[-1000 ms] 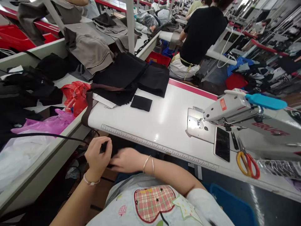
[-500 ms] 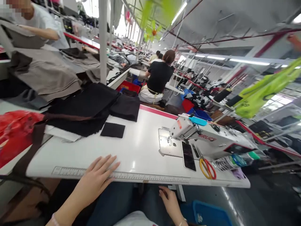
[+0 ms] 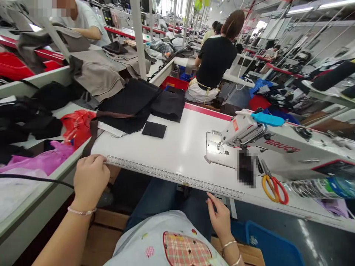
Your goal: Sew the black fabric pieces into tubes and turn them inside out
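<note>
My left hand (image 3: 91, 177) is at the left front corner of the white sewing table (image 3: 177, 147), its fingers curled over the edge. Beside its fingertips begins a ruler strip (image 3: 166, 173) that runs along the front edge. My right hand (image 3: 220, 216) hangs at the front edge over my lap, thumb and fingers loosely apart with nothing between them. A small black fabric piece (image 3: 154, 129) lies flat on the table, near larger folded black fabric (image 3: 130, 103). A white sewing machine (image 3: 266, 138) stands on the right side.
Scissors (image 3: 274, 188) with orange and red handles lie by a plastic bottle (image 3: 318, 187) at the right. Red (image 3: 77, 127) and purple bags (image 3: 47, 159) are at the left. A blue bin (image 3: 274, 244) sits below. A co-worker (image 3: 216, 55) sits ahead, another person (image 3: 85, 24) far left.
My left hand has moved left from lying flat on the ruler strip to the table's corner, its fingers now curled. My right hand stays near the front edge. The view has tilted down and turned left.
</note>
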Available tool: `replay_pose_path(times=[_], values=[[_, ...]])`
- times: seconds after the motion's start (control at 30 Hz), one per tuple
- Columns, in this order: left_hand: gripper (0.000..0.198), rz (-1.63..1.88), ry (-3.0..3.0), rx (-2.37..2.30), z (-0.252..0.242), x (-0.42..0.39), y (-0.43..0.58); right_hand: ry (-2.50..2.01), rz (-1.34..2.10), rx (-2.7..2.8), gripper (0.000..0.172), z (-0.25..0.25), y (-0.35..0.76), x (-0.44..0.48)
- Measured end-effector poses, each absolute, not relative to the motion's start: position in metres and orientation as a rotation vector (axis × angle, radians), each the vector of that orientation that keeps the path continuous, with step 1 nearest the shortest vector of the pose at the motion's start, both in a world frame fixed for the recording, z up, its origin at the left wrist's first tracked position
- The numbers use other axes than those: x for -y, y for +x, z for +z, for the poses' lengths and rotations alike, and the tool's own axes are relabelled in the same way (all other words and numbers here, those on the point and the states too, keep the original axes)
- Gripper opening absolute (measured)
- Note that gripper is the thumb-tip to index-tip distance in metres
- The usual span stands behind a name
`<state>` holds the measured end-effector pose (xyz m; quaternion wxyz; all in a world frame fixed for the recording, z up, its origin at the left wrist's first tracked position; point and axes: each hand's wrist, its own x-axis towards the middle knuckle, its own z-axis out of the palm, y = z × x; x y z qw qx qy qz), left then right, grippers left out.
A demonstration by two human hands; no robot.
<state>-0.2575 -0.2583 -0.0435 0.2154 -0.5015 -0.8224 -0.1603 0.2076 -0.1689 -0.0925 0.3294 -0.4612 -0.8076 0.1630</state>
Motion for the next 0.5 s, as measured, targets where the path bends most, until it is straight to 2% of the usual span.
replay_pose_path(times=[0.2,0.37,0.5], values=[[0.019,-0.663,-1.371,2.114,0.0,0.257,-0.229,-1.089,0.063,1.96,0.039,-0.088,0.198,0.156],[0.018,-0.849,-1.4,1.965,0.037,0.211,-0.211,-1.004,-0.191,1.987,0.029,-0.049,0.18,0.138],[0.019,-1.013,-1.541,1.946,0.067,0.148,-0.178,-1.037,-0.231,2.043,0.032,-0.041,0.163,0.131]])
